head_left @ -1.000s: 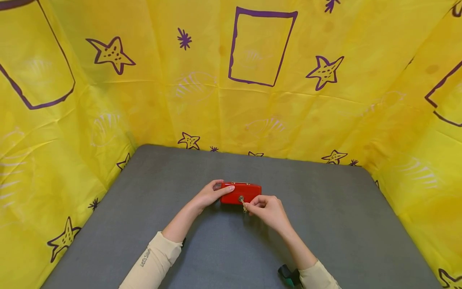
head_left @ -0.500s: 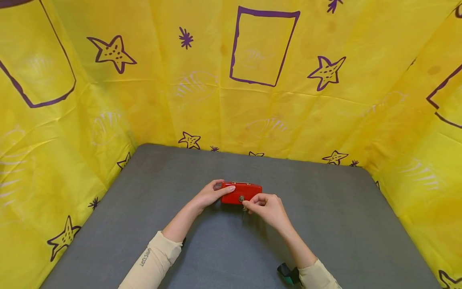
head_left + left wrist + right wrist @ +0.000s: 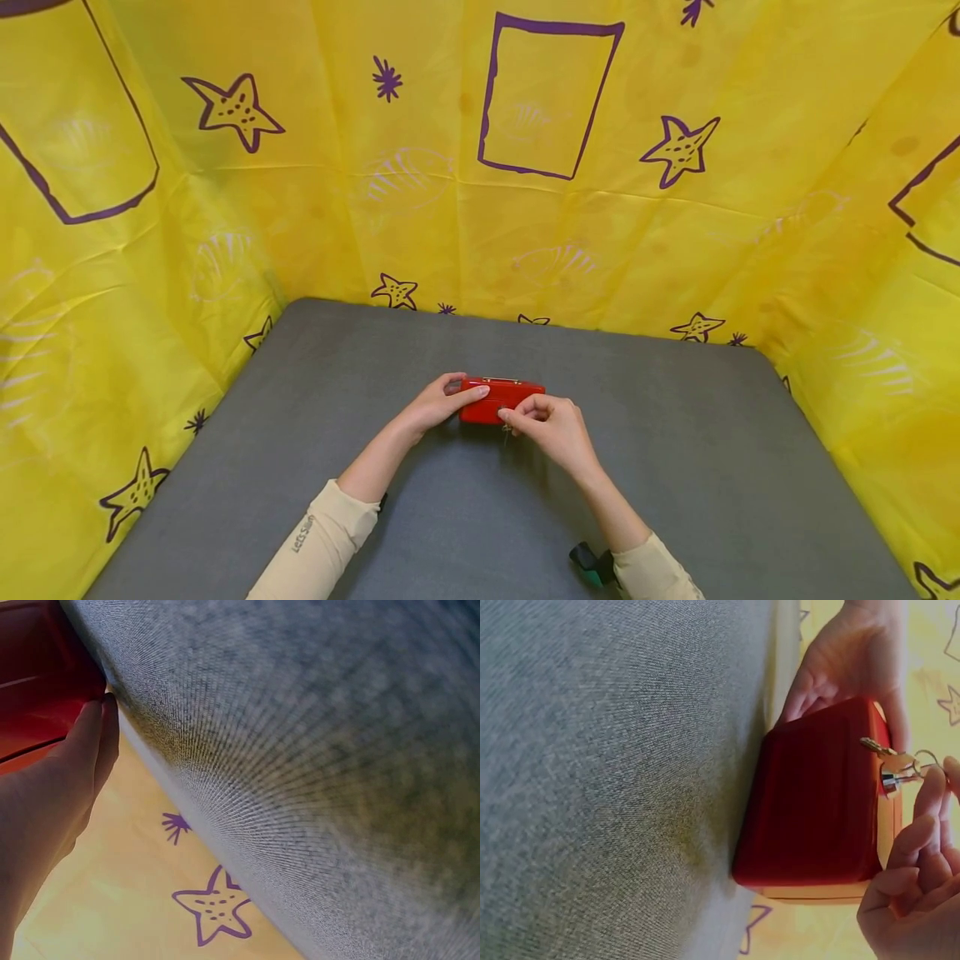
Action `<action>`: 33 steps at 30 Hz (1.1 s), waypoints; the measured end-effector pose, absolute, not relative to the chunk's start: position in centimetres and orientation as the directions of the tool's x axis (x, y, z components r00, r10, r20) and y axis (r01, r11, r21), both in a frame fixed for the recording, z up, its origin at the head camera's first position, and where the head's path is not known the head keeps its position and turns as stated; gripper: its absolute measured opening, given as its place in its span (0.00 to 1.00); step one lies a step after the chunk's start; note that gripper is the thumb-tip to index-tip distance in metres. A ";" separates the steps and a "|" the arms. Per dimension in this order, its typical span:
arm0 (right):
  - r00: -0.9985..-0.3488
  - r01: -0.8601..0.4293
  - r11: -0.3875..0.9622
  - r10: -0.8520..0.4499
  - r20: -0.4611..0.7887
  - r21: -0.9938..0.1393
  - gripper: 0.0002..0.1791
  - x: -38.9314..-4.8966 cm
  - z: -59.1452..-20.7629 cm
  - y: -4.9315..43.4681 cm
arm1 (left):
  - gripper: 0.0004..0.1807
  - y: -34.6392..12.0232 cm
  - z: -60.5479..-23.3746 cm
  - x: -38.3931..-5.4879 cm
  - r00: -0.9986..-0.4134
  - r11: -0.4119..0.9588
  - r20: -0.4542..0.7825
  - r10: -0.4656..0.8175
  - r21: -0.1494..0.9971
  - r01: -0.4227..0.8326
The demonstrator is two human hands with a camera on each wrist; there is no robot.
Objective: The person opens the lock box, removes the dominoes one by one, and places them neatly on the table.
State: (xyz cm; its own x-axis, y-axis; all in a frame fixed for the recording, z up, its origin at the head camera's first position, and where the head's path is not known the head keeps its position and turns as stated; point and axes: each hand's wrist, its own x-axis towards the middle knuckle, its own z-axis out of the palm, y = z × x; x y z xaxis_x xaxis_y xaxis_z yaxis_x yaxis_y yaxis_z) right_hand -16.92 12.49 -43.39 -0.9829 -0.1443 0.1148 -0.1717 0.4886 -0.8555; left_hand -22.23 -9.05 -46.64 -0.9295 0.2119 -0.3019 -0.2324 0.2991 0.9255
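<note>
A small red cash box (image 3: 478, 410) with a thin handle (image 3: 500, 381) along its top edge rests on the grey tabletop. My left hand (image 3: 429, 408) grips its left end, thumb across the top front. At the front lock (image 3: 889, 782), my right hand (image 3: 557, 431) pinches a key whose blade reaches into the lock; thumb and fingertips hide most of its head. From the key ring (image 3: 928, 757) a second key (image 3: 882, 748) hangs loose, seen in the right wrist view. The left wrist view shows the left fingers (image 3: 88, 739) against the box's end.
The dark grey tabletop (image 3: 375, 350) spreads around the box. Yellow cloth walls (image 3: 420, 225) with purple starfish drawings rise behind it and on both sides. A dark strap (image 3: 592, 564) is at the right wrist.
My right hand has shifted slightly up and left, and its fingertips now cover the lock that showed before. The left hand and the box stay where they were.
</note>
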 end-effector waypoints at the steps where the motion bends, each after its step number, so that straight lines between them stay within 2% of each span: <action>1: -0.983 -0.174 0.486 -0.141 0.120 -0.857 0.16 -16.9 -43.4 12.4 | 0.48 -9.0 -46.6 -22.2 -0.929 0.298 -0.302 0.212 0.926 -0.233; 13: -0.981 -0.193 0.501 -0.120 0.154 -0.844 0.15 -17.2 -43.2 12.0 | 0.44 -9.0 -46.6 -22.2 -0.932 0.292 -0.294 0.214 0.929 -0.226; 33: -0.981 -0.183 0.478 -0.142 0.130 -0.859 0.15 -17.5 -43.6 11.8 | 0.49 -9.0 -46.6 -22.2 -0.929 0.306 -0.305 0.209 0.923 -0.234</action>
